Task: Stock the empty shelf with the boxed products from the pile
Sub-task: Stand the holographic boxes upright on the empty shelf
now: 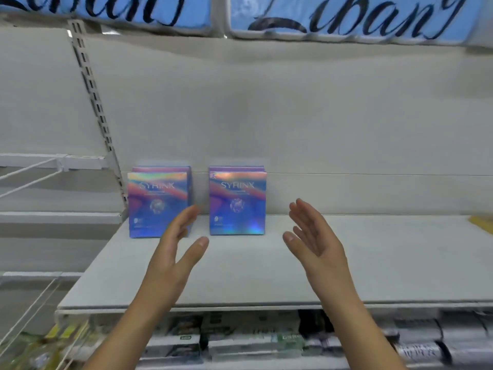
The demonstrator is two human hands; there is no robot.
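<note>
**Both hands empty, boxes at back of shelf**

Left hand (170,252) and right hand (314,236) are held wide open, fingers straight, palms turned toward each other. Nothing is gripped by either. The left fingertips overlap the left box (152,204) in view, but contact cannot be confirmed. The right hand is clear of everything.

The left box is stood upright just beyond the left fingertips, with a second box seen close behind it. The right box (237,204) is stood upright further back, between the two hands and apart from the left one. Both are set at the rear of the shelf (266,276), which runs under the hands.

Handling, as judged: light, stiff card; the glossy foil finish is likely slippery and the corners easily dented. Grip is best taken across opposite side faces, thumb against fingers. The pile is not in view.
</note>
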